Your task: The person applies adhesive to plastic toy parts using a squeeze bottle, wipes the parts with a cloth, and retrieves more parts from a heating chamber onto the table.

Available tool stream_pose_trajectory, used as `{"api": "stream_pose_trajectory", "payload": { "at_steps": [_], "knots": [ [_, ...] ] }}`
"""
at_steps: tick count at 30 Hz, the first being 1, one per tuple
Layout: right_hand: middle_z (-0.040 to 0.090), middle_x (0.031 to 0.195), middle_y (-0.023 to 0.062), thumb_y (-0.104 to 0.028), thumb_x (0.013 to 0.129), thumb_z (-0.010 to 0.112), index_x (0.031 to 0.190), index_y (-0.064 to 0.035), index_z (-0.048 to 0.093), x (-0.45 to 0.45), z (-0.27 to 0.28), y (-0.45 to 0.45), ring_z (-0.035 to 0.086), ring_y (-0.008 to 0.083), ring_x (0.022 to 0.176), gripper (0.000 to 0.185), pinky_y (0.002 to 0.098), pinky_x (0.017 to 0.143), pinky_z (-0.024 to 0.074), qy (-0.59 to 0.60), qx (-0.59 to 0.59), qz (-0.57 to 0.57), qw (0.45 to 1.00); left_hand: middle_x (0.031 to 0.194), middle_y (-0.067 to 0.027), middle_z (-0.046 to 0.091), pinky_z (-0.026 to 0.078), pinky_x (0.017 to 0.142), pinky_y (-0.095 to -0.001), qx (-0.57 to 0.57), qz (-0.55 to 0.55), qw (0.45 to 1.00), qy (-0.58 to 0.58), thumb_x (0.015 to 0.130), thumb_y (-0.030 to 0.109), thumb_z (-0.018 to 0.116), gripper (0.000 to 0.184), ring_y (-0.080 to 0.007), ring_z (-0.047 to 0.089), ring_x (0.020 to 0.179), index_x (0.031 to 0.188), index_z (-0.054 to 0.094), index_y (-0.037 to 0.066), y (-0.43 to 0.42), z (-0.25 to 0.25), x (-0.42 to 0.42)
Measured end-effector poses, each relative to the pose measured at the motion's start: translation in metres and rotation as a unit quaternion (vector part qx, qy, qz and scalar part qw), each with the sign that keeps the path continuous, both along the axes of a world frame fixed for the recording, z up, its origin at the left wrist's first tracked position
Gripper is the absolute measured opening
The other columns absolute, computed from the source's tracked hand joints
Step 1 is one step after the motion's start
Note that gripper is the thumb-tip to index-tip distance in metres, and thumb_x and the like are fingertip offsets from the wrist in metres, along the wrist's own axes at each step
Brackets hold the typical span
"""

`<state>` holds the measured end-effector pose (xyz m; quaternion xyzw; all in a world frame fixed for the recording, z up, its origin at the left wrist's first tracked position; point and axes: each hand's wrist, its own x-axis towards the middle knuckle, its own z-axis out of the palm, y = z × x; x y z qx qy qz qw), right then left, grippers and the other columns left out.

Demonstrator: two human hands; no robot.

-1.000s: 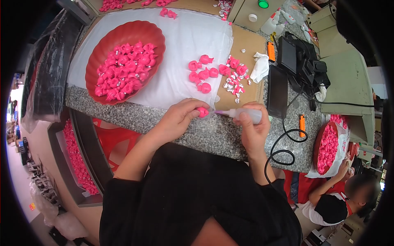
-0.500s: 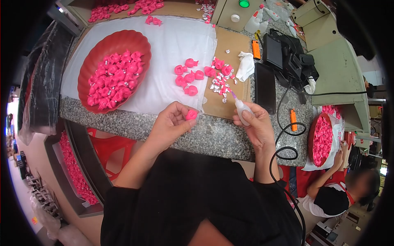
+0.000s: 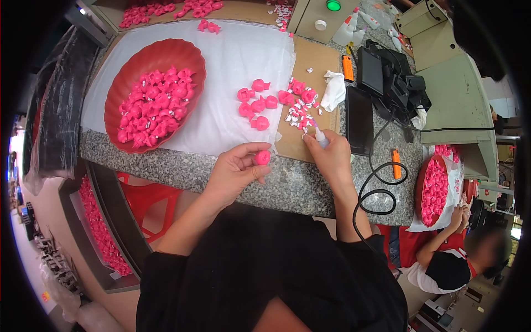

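Observation:
My left hand (image 3: 235, 174) pinches a small pink rounded plastic piece (image 3: 262, 158) above the table's front edge. My right hand (image 3: 332, 157) is closed around a small white squeeze bottle (image 3: 321, 139) with a purple tip. Its thumb and a fingertip reach to the lower edge of a pile of small white-and-pink bits (image 3: 298, 118) on the cardboard; whether they touch a bit I cannot tell. Several loose pink pieces (image 3: 258, 105) lie on the white cloth between the pile and a red scalloped bowl (image 3: 199, 61) holding many more.
A crumpled white tissue (image 3: 333, 91), a black phone-like slab (image 3: 358, 119) and orange lighter-like items (image 3: 396, 164) lie to the right. A black cable (image 3: 381, 191) loops over the granite table (image 3: 276, 191). At far right, a co-worker (image 3: 451, 265) sits beside another red bowl (image 3: 423, 196).
My right hand has turned palm down and moved left and forward to the edge of the bits, bottle still held. My left hand has shifted slightly, keeping the pink piece.

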<state>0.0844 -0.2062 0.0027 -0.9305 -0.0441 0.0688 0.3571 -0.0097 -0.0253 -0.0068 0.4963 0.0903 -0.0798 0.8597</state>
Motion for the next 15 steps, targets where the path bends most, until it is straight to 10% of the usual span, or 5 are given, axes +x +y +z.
{"api": "stream_pose_trajectory", "payload": {
  "at_steps": [6,9,15],
  "knots": [
    [0.058,0.058,0.0122,-0.023,0.069,0.066,0.074,0.0005,0.061,-0.005,0.009,0.004,0.055,0.0196,0.052,0.025,0.0299,0.051,0.0426,0.020,0.054,0.012,0.998,0.091,-0.0070,0.055,0.048,0.066,-0.0246,0.007,-0.004,1.000,0.005,0.080,-0.001,0.052,0.025,-0.0129,0.055,0.081,0.105,0.051,-0.002,-0.003,-0.001,0.001],
    [0.056,0.064,-0.0004,-0.009,0.074,0.064,0.077,0.0015,0.059,-0.029,0.026,0.011,0.049,0.0046,0.056,0.012,0.0178,0.050,0.0374,0.184,0.275,0.027,0.943,0.090,-0.0076,0.056,0.048,0.066,-0.0247,0.031,-0.011,0.999,-0.010,0.082,0.002,0.051,0.021,-0.0133,0.055,0.080,0.103,0.051,-0.002,-0.005,-0.007,-0.002],
    [0.057,0.067,0.0010,-0.009,0.075,0.063,0.079,0.0019,0.059,-0.051,0.024,0.020,0.049,0.0048,0.060,0.012,0.0182,0.053,0.0384,0.175,0.321,0.031,0.930,0.086,-0.0070,0.058,0.047,0.061,-0.0226,0.043,0.030,0.998,-0.025,0.083,0.003,0.051,0.019,-0.0112,0.055,0.075,0.101,0.048,-0.002,-0.011,-0.003,-0.003]
  ]
}}
